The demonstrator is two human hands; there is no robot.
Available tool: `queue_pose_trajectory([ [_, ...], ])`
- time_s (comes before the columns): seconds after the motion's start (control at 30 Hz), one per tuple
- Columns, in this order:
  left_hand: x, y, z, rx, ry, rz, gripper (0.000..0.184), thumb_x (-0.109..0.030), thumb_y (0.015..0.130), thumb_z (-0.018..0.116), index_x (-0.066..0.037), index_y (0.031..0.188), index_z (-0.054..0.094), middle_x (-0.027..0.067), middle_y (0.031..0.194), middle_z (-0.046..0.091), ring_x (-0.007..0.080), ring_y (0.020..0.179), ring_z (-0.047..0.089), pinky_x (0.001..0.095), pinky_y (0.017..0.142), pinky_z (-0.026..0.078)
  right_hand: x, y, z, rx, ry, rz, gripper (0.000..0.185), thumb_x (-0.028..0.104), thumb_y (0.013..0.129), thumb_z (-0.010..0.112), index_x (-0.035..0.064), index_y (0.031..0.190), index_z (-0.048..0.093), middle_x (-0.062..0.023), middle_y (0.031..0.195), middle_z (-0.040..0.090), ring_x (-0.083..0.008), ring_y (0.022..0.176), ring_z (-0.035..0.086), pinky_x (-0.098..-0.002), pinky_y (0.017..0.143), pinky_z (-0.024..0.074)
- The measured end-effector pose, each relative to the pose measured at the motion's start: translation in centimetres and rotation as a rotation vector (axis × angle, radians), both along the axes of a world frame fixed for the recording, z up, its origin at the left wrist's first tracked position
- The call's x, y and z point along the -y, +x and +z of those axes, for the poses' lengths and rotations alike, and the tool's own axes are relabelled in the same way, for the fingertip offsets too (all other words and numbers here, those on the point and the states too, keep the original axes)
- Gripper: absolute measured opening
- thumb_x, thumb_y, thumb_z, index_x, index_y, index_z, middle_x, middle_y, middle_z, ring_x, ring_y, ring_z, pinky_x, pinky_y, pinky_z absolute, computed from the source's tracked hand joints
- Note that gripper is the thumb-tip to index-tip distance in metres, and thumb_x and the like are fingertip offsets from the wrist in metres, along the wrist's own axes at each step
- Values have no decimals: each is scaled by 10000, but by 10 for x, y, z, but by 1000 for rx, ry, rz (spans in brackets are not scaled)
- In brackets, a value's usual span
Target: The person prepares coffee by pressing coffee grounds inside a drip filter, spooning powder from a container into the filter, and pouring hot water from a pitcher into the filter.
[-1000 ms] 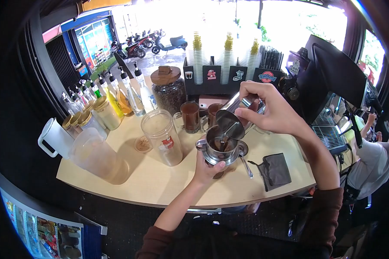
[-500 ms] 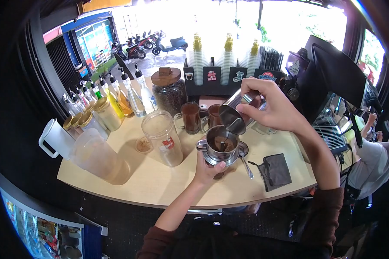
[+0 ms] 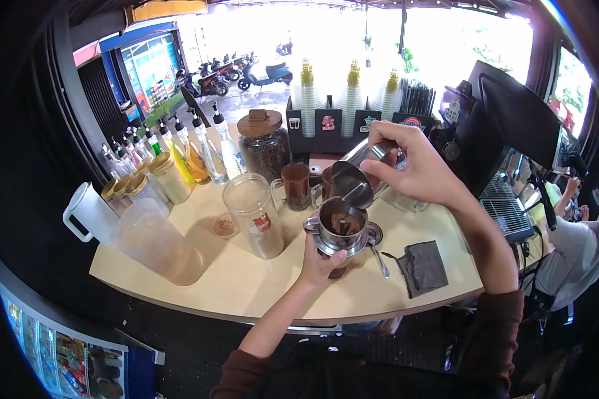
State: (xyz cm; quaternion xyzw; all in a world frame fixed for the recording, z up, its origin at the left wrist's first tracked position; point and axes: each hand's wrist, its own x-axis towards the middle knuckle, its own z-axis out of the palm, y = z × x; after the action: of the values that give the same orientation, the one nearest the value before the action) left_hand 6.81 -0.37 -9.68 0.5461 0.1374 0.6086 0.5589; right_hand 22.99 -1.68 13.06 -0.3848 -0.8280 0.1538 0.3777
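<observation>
My left hand (image 3: 321, 265) is closed around the underside of a metal coffee drip filter (image 3: 343, 241), thumb at its wide flange. Brown coffee grounds (image 3: 340, 221) lie inside the filter. Something brown shows below the flange, mostly hidden by my fingers. Above it, my right hand (image 3: 406, 163) grips a shiny metal pitcher (image 3: 353, 184), tilted so its spout hangs over the filter's opening. A spoon (image 3: 383, 261) and a round metal lid (image 3: 374, 233) lie right beside the filter. Behind it stand two glass mugs of brown drink, one (image 3: 295, 186) plain, the other partly covered by the pitcher.
Left of my hands stands a tall clear canister (image 3: 253, 219); a plastic jug (image 3: 146, 239) is farther left. Syrup bottles (image 3: 209, 149), a coffee bean jar (image 3: 263, 146) and a cup rack (image 3: 326, 126) line the back. A grey pouch (image 3: 424, 268) lies at right. Another person (image 3: 569, 246) is far right.
The pitcher has tipped a little further and its spout is lower over the filter. The grounds look darker. The whole view has shifted slightly.
</observation>
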Motion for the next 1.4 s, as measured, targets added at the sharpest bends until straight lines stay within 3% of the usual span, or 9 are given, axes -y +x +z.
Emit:
queue_pose_trajectory([
  [0.17, -6, -1, -10, -30, 28, -8, 910, -289, 698, 778, -18, 1374, 233, 133, 1282, 417, 222, 1186, 451, 361, 1015, 374, -16, 32, -21, -84, 36, -35, 233, 59, 790, 663, 18, 757, 435, 7, 652, 477, -32, 573, 420, -224, 502, 359],
  [0.27, -6, -4, -12, -74, 19, 18, 882, -273, 710, 771, -23, 1367, 238, 131, 1282, 420, 221, 1184, 454, 361, 1014, 375, -22, 49, -44, -496, -217, 36, 201, 59, 842, 641, 57, 762, 456, 23, 668, 503, -27, 608, 501, -191, 516, 385],
  [0.5, -7, -8, -20, -127, 38, 83, 820, -222, 746, 749, -25, 1365, 247, 126, 1281, 431, 214, 1184, 457, 360, 1017, 372, -17, 87, -114, -922, -392, -30, 158, 83, 875, 606, 85, 782, 477, 6, 664, 496, -71, 572, 489, -247, 515, 469],
  [0.57, -5, -11, -19, -164, 9, 76, 804, -194, 757, 744, -30, 1372, 252, 125, 1299, 432, 211, 1194, 453, 359, 1024, 365, -9, 92, -130, -982, -428, -51, 157, 90, 885, 587, 87, 772, 479, 8, 639, 465, -96, 540, 468, -270, 511, 457],
  [0.63, 0, -14, -13, -189, -22, 84, 800, -184, 759, 744, -33, 1376, 257, 126, 1313, 429, 213, 1206, 449, 357, 1029, 359, 0, 96, -142, -1123, -481, -9, 188, 62, 866, 622, 86, 757, 471, 29, 659, 466, -63, 604, 419, -228, 583, 341],
  [0.8, 5, -21, -3, -274, 23, 200, 849, -196, 760, 750, -40, 1414, 232, 137, 1358, 403, 225, 1251, 427, 370, 1047, 336, 26, 101, -151, -1108, -462, 10, 188, 126, 905, 541, 85, 747, 447, -59, 669, 539, -181, 549, 539, -286, 546, 408],
  [0.97, 23, -49, 4, -206, 68, 332, 841, -218, 817, 689, -67, 1464, 174, 121, 1392, 377, 229, 1305, 366, 385, 1043, 325, 66, 82, -153, -1172, -413, 27, 148, 128, 901, 548, 81, 784, 472, -39, 657, 544, -154, 548, 532, -280, 535, 427],
  [1.03, 32, -60, 9, -211, 76, 339, 752, -192, 855, 644, -76, 1454, 205, 113, 1398, 378, 225, 1309, 359, 372, 1035, 327, 82, 65, -143, -1167, -462, 3, 166, 128, 901, 547, 88, 753, 481, 10, 663, 523, -73, 583, 530, -223, 518, 451],
  [1.4, 72, -214, 10, -331, 173, 544, 585, -134, 871, 607, -34, 1376, 330, 123, 1340, 434, 224, 1246, 432, 365, 1021, 351, 87, -95, -171, -1167, -522, 115, 90, 64, 879, 587, 66, 842, 505, -61, 766, 602, -141, 646, 579, -278, 576, 469],
])
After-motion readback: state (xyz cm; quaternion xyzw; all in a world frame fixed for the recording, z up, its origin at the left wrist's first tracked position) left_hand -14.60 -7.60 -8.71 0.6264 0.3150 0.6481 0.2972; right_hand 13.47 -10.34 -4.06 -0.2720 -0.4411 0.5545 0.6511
